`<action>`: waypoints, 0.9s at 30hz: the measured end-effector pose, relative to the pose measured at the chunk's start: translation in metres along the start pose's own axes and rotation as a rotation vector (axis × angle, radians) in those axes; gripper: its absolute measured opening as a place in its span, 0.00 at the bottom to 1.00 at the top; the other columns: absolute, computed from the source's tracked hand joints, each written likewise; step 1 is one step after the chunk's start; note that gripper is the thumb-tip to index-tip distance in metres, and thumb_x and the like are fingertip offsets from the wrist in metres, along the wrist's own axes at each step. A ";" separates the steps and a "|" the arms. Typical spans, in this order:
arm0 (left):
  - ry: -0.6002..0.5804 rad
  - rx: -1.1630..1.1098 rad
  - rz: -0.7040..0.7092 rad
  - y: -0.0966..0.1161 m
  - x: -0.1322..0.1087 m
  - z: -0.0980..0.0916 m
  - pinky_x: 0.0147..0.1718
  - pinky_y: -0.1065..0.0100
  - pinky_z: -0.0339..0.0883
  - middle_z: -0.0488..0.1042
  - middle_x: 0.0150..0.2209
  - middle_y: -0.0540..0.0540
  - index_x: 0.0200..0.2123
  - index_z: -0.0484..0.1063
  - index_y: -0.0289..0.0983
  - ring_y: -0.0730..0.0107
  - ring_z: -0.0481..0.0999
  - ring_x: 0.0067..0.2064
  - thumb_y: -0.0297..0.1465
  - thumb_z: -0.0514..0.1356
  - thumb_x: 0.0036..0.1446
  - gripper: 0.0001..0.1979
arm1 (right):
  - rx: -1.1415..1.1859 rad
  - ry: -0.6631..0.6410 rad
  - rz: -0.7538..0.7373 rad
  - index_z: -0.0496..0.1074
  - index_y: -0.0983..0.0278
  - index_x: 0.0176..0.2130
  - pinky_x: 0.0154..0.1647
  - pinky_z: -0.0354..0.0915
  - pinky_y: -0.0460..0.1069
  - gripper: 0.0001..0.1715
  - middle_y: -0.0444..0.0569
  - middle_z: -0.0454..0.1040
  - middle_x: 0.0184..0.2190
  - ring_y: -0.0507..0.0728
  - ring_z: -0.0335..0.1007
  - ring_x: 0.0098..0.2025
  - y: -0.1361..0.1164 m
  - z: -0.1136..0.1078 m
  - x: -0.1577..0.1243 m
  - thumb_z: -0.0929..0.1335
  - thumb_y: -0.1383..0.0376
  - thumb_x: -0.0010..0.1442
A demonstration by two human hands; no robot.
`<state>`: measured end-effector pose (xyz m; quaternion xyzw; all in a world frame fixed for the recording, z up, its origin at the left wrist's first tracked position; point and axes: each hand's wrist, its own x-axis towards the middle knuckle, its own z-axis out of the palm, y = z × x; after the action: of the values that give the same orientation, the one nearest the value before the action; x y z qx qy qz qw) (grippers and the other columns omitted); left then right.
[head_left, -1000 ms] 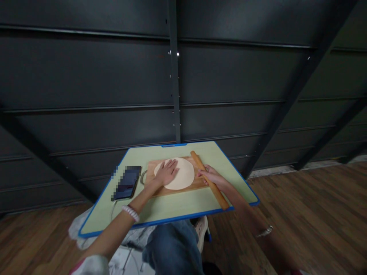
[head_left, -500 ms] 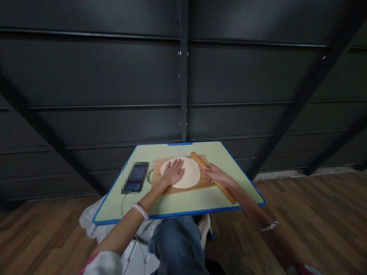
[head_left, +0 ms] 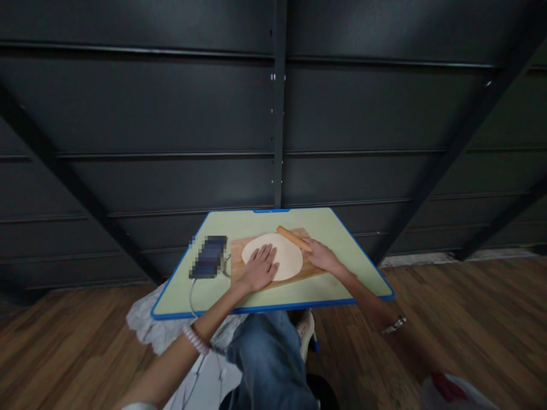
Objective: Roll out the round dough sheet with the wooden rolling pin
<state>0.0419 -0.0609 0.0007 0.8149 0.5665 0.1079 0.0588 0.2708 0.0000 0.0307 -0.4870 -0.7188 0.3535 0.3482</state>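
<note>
A flat, pale round of dough (head_left: 289, 259) lies on a wooden cutting board (head_left: 237, 263). My left hand (head_left: 260, 269) rests palm down on the dough's left part, its fingers stretched out. My right hand (head_left: 321, 255) is wrapped round a wooden rolling pin (head_left: 293, 237) at the dough's right side. The pin slants, its far end over the dough's upper right edge; the near end is mostly hidden by my hand and forearm.
The board sits on a small pale green table (head_left: 273, 220) with a blue rim. Left of the board lies a phone (head_left: 209, 257), partly pixelated, with a cable. A dark panelled wall (head_left: 213, 102) stands behind the table. Crumpled white plastic (head_left: 147, 316) is at the lower left.
The rolling pin has shifted leftward at its far end and now overlaps the dough. My left hand has slid slightly toward me on the dough. The whole view has shifted slightly.
</note>
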 end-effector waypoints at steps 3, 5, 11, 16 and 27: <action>0.014 -0.050 0.033 -0.006 -0.006 -0.004 0.62 0.58 0.43 0.52 0.64 0.41 0.62 0.55 0.33 0.62 0.48 0.65 0.40 0.40 0.65 0.27 | -0.396 -0.004 -0.070 0.67 0.55 0.53 0.48 0.61 0.52 0.28 0.49 0.72 0.48 0.61 0.67 0.48 -0.007 0.007 -0.003 0.67 0.71 0.54; 0.059 -0.071 0.027 -0.012 -0.002 -0.008 0.61 0.60 0.47 0.58 0.62 0.42 0.60 0.59 0.35 0.64 0.54 0.63 0.38 0.40 0.65 0.25 | -0.623 -0.040 -0.047 0.61 0.56 0.58 0.49 0.61 0.53 0.28 0.51 0.70 0.50 0.61 0.66 0.49 -0.012 0.011 -0.003 0.64 0.68 0.59; 0.096 0.068 -0.109 -0.027 0.046 -0.010 0.61 0.46 0.38 0.56 0.63 0.41 0.60 0.56 0.35 0.60 0.53 0.64 0.34 0.41 0.63 0.24 | -0.971 -0.036 0.036 0.50 0.58 0.63 0.43 0.64 0.54 0.29 0.56 0.68 0.48 0.62 0.69 0.46 -0.021 0.019 -0.003 0.57 0.66 0.64; -0.011 0.083 -0.076 -0.031 0.077 0.004 0.62 0.49 0.39 0.52 0.65 0.43 0.63 0.51 0.38 0.62 0.49 0.65 0.38 0.38 0.64 0.26 | -1.016 -0.034 0.034 0.52 0.61 0.62 0.39 0.65 0.52 0.30 0.59 0.68 0.47 0.62 0.71 0.43 -0.024 0.021 -0.003 0.57 0.70 0.62; 0.137 -0.279 -0.056 -0.045 0.073 0.000 0.62 0.55 0.44 0.50 0.65 0.42 0.64 0.45 0.37 0.65 0.49 0.65 0.42 0.36 0.65 0.28 | -0.994 -0.092 -0.048 0.50 0.66 0.63 0.45 0.63 0.55 0.33 0.63 0.66 0.52 0.64 0.65 0.50 -0.039 0.037 0.008 0.57 0.73 0.60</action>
<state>0.0256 0.0228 -0.0016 0.7735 0.5711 0.2393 0.1354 0.2197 -0.0095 0.0458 -0.5611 -0.8260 -0.0187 0.0500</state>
